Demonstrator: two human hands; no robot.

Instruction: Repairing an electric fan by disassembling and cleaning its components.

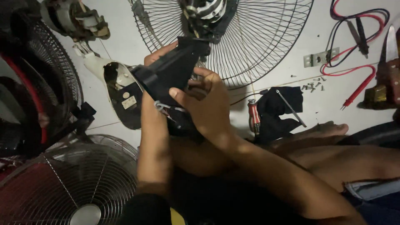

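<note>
Both my hands grip a black plastic fan housing [171,68] held above the white floor. My left hand [156,56] wraps it from behind, mostly hidden, with fingers showing at its upper edge. My right hand [206,104] clasps its lower right side, thumb laid across the front. The top of the housing meets the fan motor [206,10] at the middle of a wire fan guard [258,41]. Thin wires [164,106] hang below the housing.
A white fan base shell [121,89] lies open at left. Other fan guards [75,179] crowd the left and lower left. A red-handled screwdriver [253,116], black cloth [279,110], loose screws [312,85], red and black multimeter leads [354,50] and a knife [391,46] lie at right. My bare leg [333,158] crosses the lower right.
</note>
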